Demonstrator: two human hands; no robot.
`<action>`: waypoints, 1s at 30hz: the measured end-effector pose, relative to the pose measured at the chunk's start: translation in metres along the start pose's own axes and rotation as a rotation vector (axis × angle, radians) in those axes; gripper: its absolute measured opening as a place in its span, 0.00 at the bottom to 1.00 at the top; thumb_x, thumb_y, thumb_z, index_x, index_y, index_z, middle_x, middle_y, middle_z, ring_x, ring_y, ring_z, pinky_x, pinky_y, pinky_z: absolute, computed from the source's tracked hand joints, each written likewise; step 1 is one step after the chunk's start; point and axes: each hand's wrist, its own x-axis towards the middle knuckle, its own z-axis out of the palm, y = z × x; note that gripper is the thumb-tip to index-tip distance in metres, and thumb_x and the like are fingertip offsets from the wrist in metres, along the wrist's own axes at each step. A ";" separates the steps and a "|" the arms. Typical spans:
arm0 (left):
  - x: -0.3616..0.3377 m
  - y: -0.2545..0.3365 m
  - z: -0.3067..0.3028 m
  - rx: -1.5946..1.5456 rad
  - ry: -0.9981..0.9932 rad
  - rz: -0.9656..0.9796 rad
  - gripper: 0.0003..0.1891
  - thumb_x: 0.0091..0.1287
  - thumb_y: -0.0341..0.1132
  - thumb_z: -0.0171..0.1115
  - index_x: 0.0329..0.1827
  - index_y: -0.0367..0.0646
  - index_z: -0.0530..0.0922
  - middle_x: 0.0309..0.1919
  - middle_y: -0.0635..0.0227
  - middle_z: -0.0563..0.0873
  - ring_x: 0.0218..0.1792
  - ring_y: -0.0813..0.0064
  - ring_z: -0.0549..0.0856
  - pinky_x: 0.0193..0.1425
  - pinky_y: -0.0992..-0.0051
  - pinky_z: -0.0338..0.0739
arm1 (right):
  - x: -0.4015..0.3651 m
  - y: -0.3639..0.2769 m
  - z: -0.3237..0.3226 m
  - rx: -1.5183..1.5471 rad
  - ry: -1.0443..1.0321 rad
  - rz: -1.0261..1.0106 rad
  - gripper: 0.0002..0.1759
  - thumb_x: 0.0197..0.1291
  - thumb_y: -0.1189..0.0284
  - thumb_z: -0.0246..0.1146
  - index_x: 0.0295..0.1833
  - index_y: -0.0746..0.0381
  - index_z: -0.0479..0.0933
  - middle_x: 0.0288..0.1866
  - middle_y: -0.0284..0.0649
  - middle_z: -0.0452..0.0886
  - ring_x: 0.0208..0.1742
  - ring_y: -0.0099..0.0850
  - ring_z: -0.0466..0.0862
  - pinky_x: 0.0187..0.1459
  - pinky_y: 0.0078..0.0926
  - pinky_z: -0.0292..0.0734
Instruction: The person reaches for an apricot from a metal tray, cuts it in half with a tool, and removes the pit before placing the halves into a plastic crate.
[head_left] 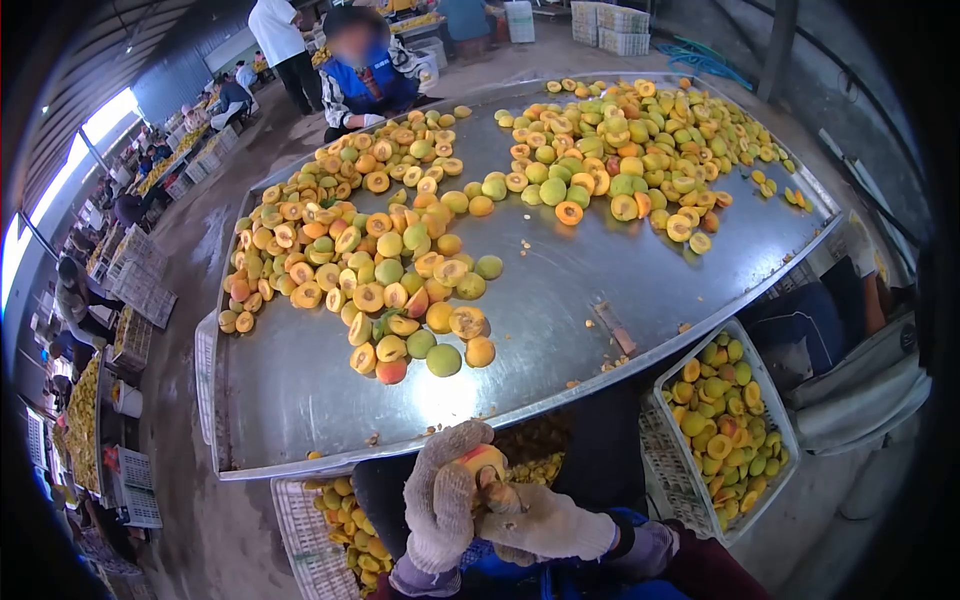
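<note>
My left hand (441,497), in a knitted glove, is curled around a halved yellow peach (483,460) with a red blush, above my lap at the table's near edge. My right hand (553,523), also gloved, meets it from the right, fingers closed. A small brownish thing (500,497) shows at its fingertips against the peach; I cannot tell what it is. Just beyond my hands is the metal table (330,410). One heap of whole and halved peaches (368,297) lies on its left, another heap (625,150) on its far right.
A crate of peach halves (722,425) stands at my right, another white crate (305,535) at my lower left. Across the table sits a person in a blue vest (365,80). Stacked crates (140,265) and other workers line the left side of the hall.
</note>
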 end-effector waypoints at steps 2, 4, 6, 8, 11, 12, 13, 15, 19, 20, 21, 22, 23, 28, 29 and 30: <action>0.001 0.000 -0.003 0.183 -0.010 0.135 0.30 0.76 0.54 0.49 0.63 0.33 0.70 0.53 0.47 0.79 0.44 0.57 0.85 0.49 0.63 0.82 | -0.003 -0.009 -0.013 -0.008 -0.079 0.070 0.14 0.66 0.58 0.65 0.44 0.58 0.77 0.27 0.32 0.79 0.26 0.22 0.80 0.27 0.19 0.75; 0.001 0.001 0.000 0.365 -0.018 0.268 0.29 0.76 0.53 0.48 0.63 0.33 0.70 0.53 0.47 0.80 0.45 0.57 0.85 0.50 0.62 0.82 | -0.005 -0.008 -0.015 -0.014 -0.159 0.143 0.15 0.66 0.58 0.66 0.42 0.59 0.78 0.25 0.31 0.78 0.24 0.20 0.78 0.27 0.19 0.74; 0.002 0.005 0.008 0.383 0.047 0.519 0.24 0.74 0.46 0.55 0.61 0.34 0.75 0.53 0.45 0.81 0.52 0.53 0.83 0.59 0.63 0.77 | -0.004 -0.001 -0.012 0.137 -0.213 -0.120 0.15 0.65 0.59 0.66 0.38 0.59 0.78 0.26 0.30 0.78 0.24 0.19 0.78 0.28 0.18 0.74; 0.008 0.006 0.005 0.397 -0.002 0.565 0.23 0.73 0.46 0.56 0.60 0.35 0.76 0.53 0.45 0.81 0.52 0.53 0.83 0.59 0.62 0.77 | -0.005 -0.003 -0.018 0.106 -0.215 -0.049 0.15 0.65 0.59 0.66 0.39 0.60 0.78 0.27 0.31 0.79 0.26 0.19 0.78 0.29 0.18 0.74; 0.021 0.022 -0.008 0.384 -0.159 0.328 0.21 0.72 0.44 0.58 0.59 0.38 0.77 0.54 0.45 0.81 0.53 0.52 0.83 0.59 0.61 0.77 | -0.002 0.002 -0.020 0.111 -0.185 -0.016 0.15 0.65 0.59 0.67 0.40 0.60 0.78 0.29 0.31 0.79 0.29 0.19 0.79 0.31 0.18 0.75; 0.023 0.030 -0.010 0.352 -0.258 0.038 0.20 0.71 0.44 0.60 0.59 0.39 0.77 0.54 0.45 0.80 0.54 0.52 0.83 0.59 0.61 0.77 | -0.001 0.006 -0.019 0.150 -0.155 -0.045 0.15 0.65 0.59 0.67 0.41 0.60 0.78 0.30 0.31 0.79 0.30 0.19 0.79 0.33 0.18 0.75; 0.022 0.034 -0.008 0.246 -0.252 -0.132 0.20 0.70 0.42 0.61 0.59 0.39 0.78 0.56 0.46 0.80 0.55 0.51 0.83 0.57 0.62 0.79 | -0.002 0.011 -0.020 0.148 -0.157 -0.041 0.15 0.65 0.59 0.67 0.41 0.60 0.78 0.30 0.31 0.79 0.30 0.19 0.79 0.33 0.18 0.75; 0.018 0.022 -0.003 0.421 -0.220 0.257 0.19 0.70 0.41 0.60 0.59 0.39 0.78 0.56 0.46 0.80 0.55 0.50 0.83 0.56 0.63 0.79 | -0.002 0.016 -0.023 0.118 -0.150 -0.183 0.13 0.64 0.62 0.67 0.41 0.61 0.78 0.30 0.31 0.79 0.31 0.20 0.79 0.34 0.19 0.75; 0.014 0.015 0.001 0.530 -0.203 0.533 0.21 0.73 0.44 0.56 0.61 0.38 0.76 0.58 0.47 0.78 0.56 0.50 0.82 0.59 0.60 0.77 | -0.005 0.013 -0.022 0.055 -0.169 -0.120 0.12 0.63 0.64 0.66 0.41 0.61 0.78 0.30 0.31 0.79 0.31 0.20 0.79 0.34 0.20 0.75; 0.016 0.018 -0.001 0.517 -0.248 0.396 0.24 0.75 0.49 0.53 0.62 0.38 0.74 0.60 0.47 0.77 0.58 0.52 0.81 0.63 0.57 0.74 | 0.000 0.017 -0.022 0.063 -0.126 -0.102 0.12 0.63 0.64 0.66 0.41 0.61 0.78 0.30 0.31 0.79 0.32 0.20 0.79 0.35 0.20 0.75; 0.018 0.018 -0.002 0.518 -0.249 0.397 0.24 0.75 0.49 0.53 0.62 0.38 0.74 0.60 0.47 0.77 0.58 0.52 0.81 0.63 0.57 0.74 | 0.003 0.019 -0.023 0.069 -0.082 -0.084 0.11 0.63 0.64 0.65 0.41 0.62 0.78 0.31 0.32 0.79 0.33 0.21 0.79 0.35 0.20 0.74; 0.019 0.018 -0.002 0.432 -0.245 0.296 0.24 0.75 0.48 0.53 0.63 0.38 0.74 0.60 0.46 0.76 0.58 0.51 0.80 0.63 0.57 0.74 | 0.004 0.020 -0.025 0.069 -0.084 -0.082 0.11 0.63 0.64 0.65 0.41 0.62 0.78 0.31 0.32 0.79 0.33 0.21 0.79 0.35 0.20 0.74; 0.019 0.017 -0.003 0.345 -0.244 0.197 0.24 0.75 0.48 0.53 0.63 0.38 0.74 0.61 0.45 0.76 0.58 0.50 0.80 0.63 0.56 0.74 | 0.004 0.021 -0.026 0.045 -0.113 -0.101 0.12 0.64 0.63 0.65 0.41 0.61 0.78 0.31 0.31 0.79 0.33 0.21 0.79 0.35 0.20 0.75; 0.021 0.022 0.004 0.624 -0.179 0.575 0.17 0.70 0.37 0.60 0.58 0.40 0.78 0.56 0.48 0.81 0.56 0.47 0.82 0.56 0.61 0.80 | 0.000 0.017 -0.021 0.012 -0.092 -0.207 0.13 0.66 0.62 0.63 0.41 0.61 0.78 0.31 0.31 0.79 0.32 0.20 0.79 0.35 0.20 0.75; 0.023 0.026 0.004 0.558 -0.223 0.358 0.16 0.69 0.37 0.61 0.57 0.40 0.79 0.55 0.50 0.82 0.55 0.49 0.83 0.56 0.63 0.80 | 0.002 0.016 -0.021 -0.010 -0.084 -0.139 0.13 0.66 0.61 0.62 0.41 0.61 0.78 0.31 0.31 0.79 0.32 0.20 0.79 0.35 0.21 0.75; 0.025 0.027 0.004 0.488 -0.263 0.140 0.15 0.69 0.37 0.61 0.56 0.40 0.80 0.54 0.52 0.83 0.54 0.51 0.84 0.55 0.64 0.80 | 0.003 0.014 -0.022 -0.032 -0.075 -0.070 0.13 0.67 0.60 0.62 0.42 0.61 0.77 0.32 0.31 0.79 0.33 0.20 0.79 0.36 0.21 0.75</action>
